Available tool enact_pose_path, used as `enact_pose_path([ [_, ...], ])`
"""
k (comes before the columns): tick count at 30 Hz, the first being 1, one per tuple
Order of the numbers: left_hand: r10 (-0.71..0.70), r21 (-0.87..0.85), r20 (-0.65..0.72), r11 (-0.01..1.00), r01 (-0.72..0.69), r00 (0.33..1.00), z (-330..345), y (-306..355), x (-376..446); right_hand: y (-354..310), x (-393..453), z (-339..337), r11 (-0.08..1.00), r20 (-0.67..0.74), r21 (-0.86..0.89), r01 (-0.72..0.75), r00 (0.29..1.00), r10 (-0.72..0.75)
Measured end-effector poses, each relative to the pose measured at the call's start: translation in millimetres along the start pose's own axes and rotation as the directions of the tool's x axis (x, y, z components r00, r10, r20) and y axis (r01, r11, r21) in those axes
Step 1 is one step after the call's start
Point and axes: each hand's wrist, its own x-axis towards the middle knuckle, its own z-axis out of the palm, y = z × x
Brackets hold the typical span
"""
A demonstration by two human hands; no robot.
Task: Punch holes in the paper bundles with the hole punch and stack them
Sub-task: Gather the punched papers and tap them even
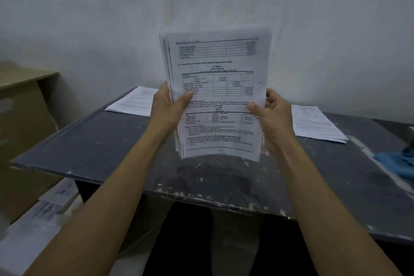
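A bundle of printed white sheets (pixel 218 87) stands upright above the dark table (pixel 107 148), its lower edge a little over the surface. My left hand (pixel 167 107) grips the bundle's left edge, thumb on the front page. My right hand (pixel 272 114) grips the right edge the same way. One stack of paper (pixel 134 102) lies flat at the table's far left, another stack (pixel 315 123) at the far right. No hole punch shows in this view.
A blue object (pixel 401 161) lies blurred at the table's right edge. A cardboard box (pixel 24 136) stands left of the table, with more printed sheets (pixel 56 199) low beside it. A white wall rises right behind the table.
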Motion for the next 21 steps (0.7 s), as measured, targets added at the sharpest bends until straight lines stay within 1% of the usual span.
enact_pose_path([
  [2,0.068,-0.006,-0.011,0.998,-0.068,0.998,12.9,6.7,0.2,-3.8,2.2,-9.0,0.999,-0.041,-0.003,0.034,0.999,-0.034],
  [4,0.079,-0.035,-0.007,0.996,-0.079,0.997,22.3,7.9,-1.1,-3.6,1.5,-18.1,0.999,-0.075,-0.019,0.049,0.996,-0.05],
  [7,0.032,-0.057,0.037,0.998,-0.03,0.999,29.5,1.6,-7.3,6.9,-3.4,-27.2,0.998,-0.12,-0.065,0.016,0.993,-0.023],
  [10,0.003,-0.029,0.088,1.0,0.0,0.996,36.9,-3.6,-13.4,19.5,-5.9,-30.4,0.996,-0.135,-0.078,-0.042,0.99,0.031],
  [14,0.033,0.018,0.052,0.999,-0.034,0.998,47.1,2.5,-13.5,17.6,-1.3,-30.8,0.995,-0.136,-0.088,-0.054,0.99,0.041],
  [18,0.072,0.005,0.008,0.997,-0.072,0.997,47.9,6.1,-10.8,9.1,-2.1,-33.7,0.999,-0.146,-0.043,-0.016,0.989,0.01],
  [21,0.081,-0.016,0.0,0.997,-0.081,0.997,46.4,3.5,-12.7,14.8,-4.2,-33.5,0.997,-0.166,-0.073,-0.021,0.986,0.009],
])
